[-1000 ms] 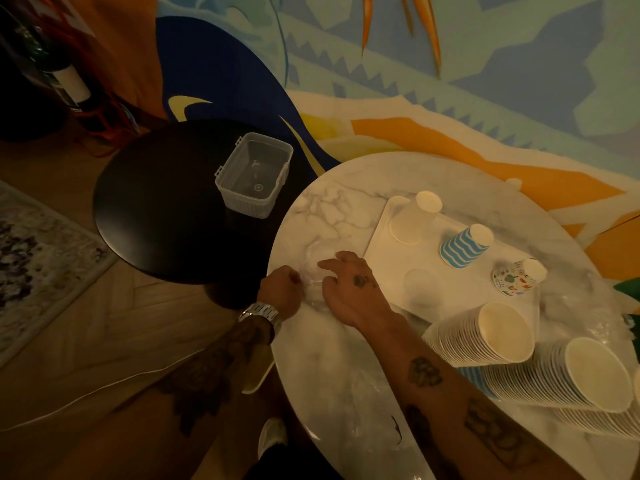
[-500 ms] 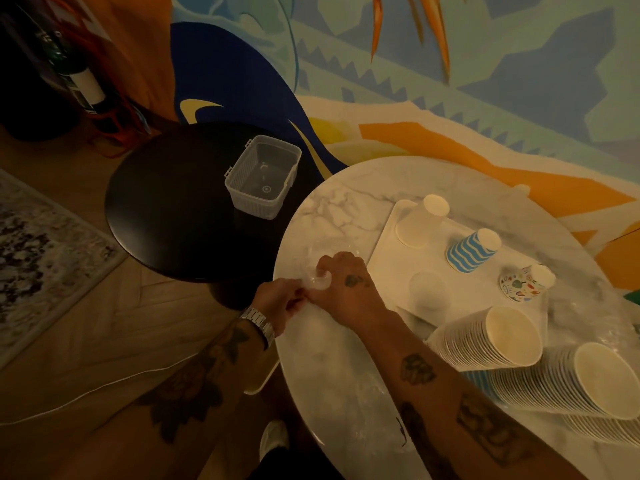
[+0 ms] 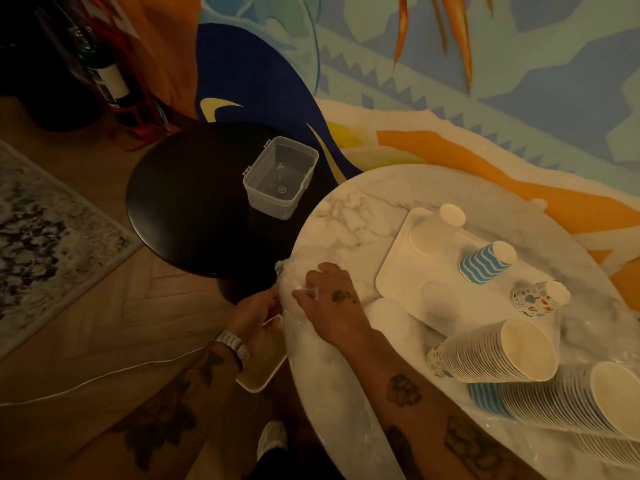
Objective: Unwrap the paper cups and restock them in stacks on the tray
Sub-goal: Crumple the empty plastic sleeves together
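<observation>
Glossy veined marble table (image 3: pixel 349 213), matt paper cups (image 3: pixel 498 351), clear ribbed plastic box (image 3: pixel 280 178), crinkled clear wrap (image 3: pixel 294 289).

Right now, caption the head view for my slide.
Left hand and right hand grip clear plastic wrap at the edge of the marble table, beside a tray holding three upturned paper cups.

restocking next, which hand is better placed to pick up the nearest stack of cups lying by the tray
Right, likely. Both hands hold the plastic wrap, but the right hand is over the table, its forearm beside the stack of cups; the left hand is off the edge, farther away.
</observation>
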The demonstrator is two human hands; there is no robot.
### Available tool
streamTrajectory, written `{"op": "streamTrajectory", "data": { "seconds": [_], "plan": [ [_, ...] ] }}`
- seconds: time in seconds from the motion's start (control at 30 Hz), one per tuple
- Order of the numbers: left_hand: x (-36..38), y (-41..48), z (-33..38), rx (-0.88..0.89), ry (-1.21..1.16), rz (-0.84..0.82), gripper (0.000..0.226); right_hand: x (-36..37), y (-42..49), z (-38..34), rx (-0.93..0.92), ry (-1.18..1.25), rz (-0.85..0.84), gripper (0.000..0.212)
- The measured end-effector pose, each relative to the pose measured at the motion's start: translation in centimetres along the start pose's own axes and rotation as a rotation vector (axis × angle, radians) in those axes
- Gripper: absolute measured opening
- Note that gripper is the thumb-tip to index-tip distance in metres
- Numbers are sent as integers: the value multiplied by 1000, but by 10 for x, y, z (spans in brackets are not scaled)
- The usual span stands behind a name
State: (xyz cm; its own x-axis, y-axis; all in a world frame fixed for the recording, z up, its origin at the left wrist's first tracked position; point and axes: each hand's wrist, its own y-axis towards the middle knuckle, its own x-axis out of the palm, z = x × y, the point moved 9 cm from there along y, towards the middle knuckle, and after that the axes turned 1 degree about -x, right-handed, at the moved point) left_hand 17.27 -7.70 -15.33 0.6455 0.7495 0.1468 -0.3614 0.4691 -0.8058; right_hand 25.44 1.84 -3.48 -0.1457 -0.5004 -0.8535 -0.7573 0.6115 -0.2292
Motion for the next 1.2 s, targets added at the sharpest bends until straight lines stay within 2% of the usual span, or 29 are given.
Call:
{"op": "streamTrajectory", "data": {
  "seconds": [0.1,0.2,0.3,0.4,0.53,0.6,0.73,0.93,1.03,1.13,1.2],
  "plan": [
    [0,-1,5,-30,-138,-33,57,-11,-3,9,85,218,108,34],
    [5,-6,18,-4,-267,-78,49,-18,-9,23,170,439,147,29],
    [14,-13,34,33,-349,-128,45,-21,-15,42,304,808,168,26],
    [25,-22,53,95,-344,-139,44,-25,-22,55,387,1107,249,25],
    [43,-40,74,160,-255,-142,26,-42,-28,66,335,971,390,22],
    [47,-43,80,179,-210,-127,26,-46,-32,71,326,999,417,24],
    [47,-44,84,227,-85,-46,8,-53,-37,73,305,1059,403,33],
    [48,-49,93,398,61,108,25,-51,-39,70,292,1046,364,45],
    [50,-52,93,418,21,143,25,-55,-39,66,261,1044,375,39],
    [57,-57,94,423,4,138,21,-62,-41,61,247,1037,423,21],
    [61,-61,96,442,-3,119,20,-66,-42,60,257,1061,441,20]
  ]
}}
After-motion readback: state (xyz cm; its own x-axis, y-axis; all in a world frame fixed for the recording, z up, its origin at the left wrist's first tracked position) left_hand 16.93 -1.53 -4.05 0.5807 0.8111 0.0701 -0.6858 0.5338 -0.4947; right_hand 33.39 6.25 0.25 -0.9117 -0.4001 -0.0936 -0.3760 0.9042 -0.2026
